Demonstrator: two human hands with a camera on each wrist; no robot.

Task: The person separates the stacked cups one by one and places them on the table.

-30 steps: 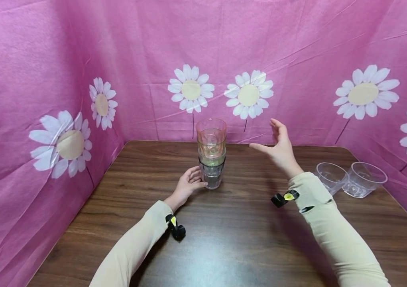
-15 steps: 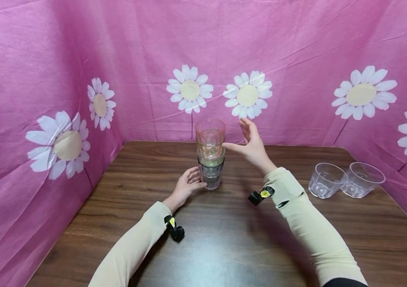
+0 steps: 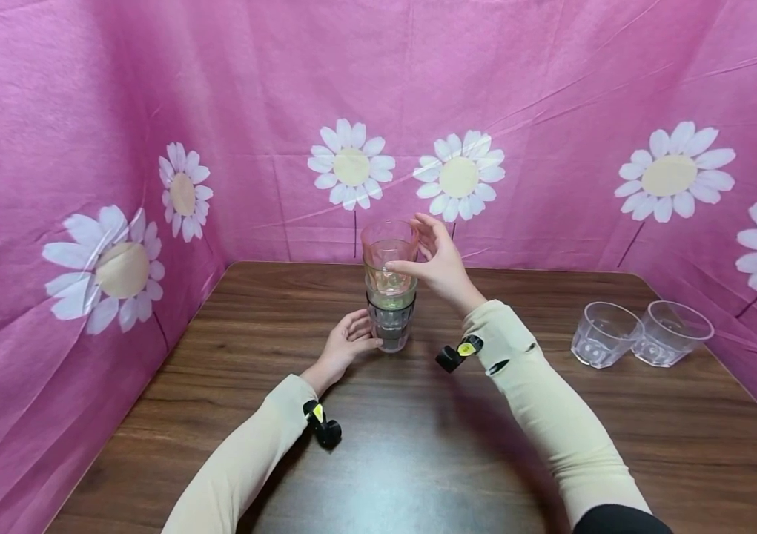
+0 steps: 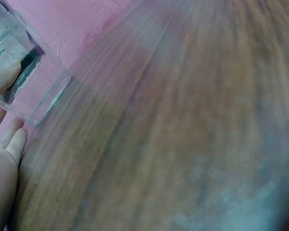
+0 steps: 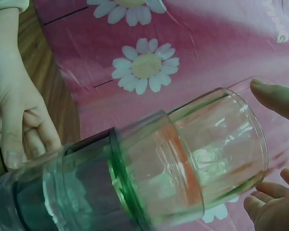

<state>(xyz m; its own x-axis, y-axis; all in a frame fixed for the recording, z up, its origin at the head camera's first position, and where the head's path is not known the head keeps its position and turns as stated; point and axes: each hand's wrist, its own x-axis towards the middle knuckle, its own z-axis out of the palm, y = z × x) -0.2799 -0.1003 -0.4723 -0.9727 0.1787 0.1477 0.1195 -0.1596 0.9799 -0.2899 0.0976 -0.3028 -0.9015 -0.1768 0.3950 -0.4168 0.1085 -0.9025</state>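
Observation:
A stack of nested see-through tumblers [image 3: 391, 322] stands upright on the table: pink on top, yellowish and green below, then dark grey, with clear plastic at the bottom. My left hand [image 3: 343, 348] holds the bottom tumbler from the left, its thumb [image 4: 5, 77] against the near side. Up at the top, my right hand [image 3: 443, 265] reaches round the pink tumbler [image 3: 385, 236] from the right, thumb across the front and fingers behind. In the right wrist view, thumb [image 5: 274, 100] and fingers [image 5: 272, 207] lie on opposite sides of it; how firmly they press is unclear.
Two clear tumblers, one [image 3: 607, 335] beside the other [image 3: 673, 334], stand upright at the right of the wooden table [image 3: 391, 452]. A pink cloth [image 3: 271, 96] with printed daisies hangs behind the table and along its sides.
My right hand has moved left from beside the two clear tumblers to the top of the stack, and its thumb and fingers now surround the pink tumbler. The left hand has stayed put.

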